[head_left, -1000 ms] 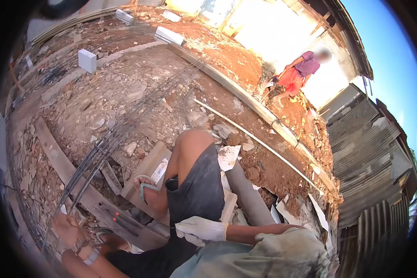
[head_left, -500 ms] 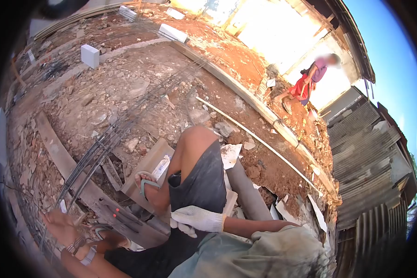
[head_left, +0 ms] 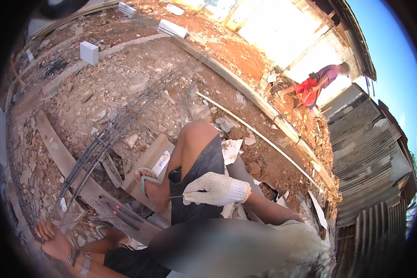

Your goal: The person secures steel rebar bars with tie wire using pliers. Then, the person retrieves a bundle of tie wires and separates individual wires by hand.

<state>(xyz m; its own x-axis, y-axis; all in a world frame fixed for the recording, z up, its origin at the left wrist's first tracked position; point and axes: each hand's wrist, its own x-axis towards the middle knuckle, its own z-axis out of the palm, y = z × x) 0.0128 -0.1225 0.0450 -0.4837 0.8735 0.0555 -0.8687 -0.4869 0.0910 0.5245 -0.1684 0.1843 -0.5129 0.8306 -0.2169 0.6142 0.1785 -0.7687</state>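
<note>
My left hand [head_left: 54, 242], bare with bracelets at the wrist, is at the lower left with its fingers curled at the near end of a long rebar cage [head_left: 102, 134]. What it grips there is too small to make out. My right hand [head_left: 217, 189], in a white knitted glove, is closed in front of the dark shorts. A short, thin dark metal rod [head_left: 176, 197] sticks out from its fingertips toward the left. The rebar cage runs away up the rubble ground.
Weathered planks [head_left: 55, 143] lie beside the rebar. A pale pole [head_left: 259, 134] and a long timber beam [head_left: 245, 90] cross the ground. White blocks [head_left: 89, 53] stand farther back. A person in red shorts [head_left: 306, 90] bends near the wall. Corrugated sheets [head_left: 356, 153] stand at right.
My right hand has moved up and right, and the thin rod now shows in it. My left hand has lowered to the rebar end, its fingers curling. The other person has bent lower.
</note>
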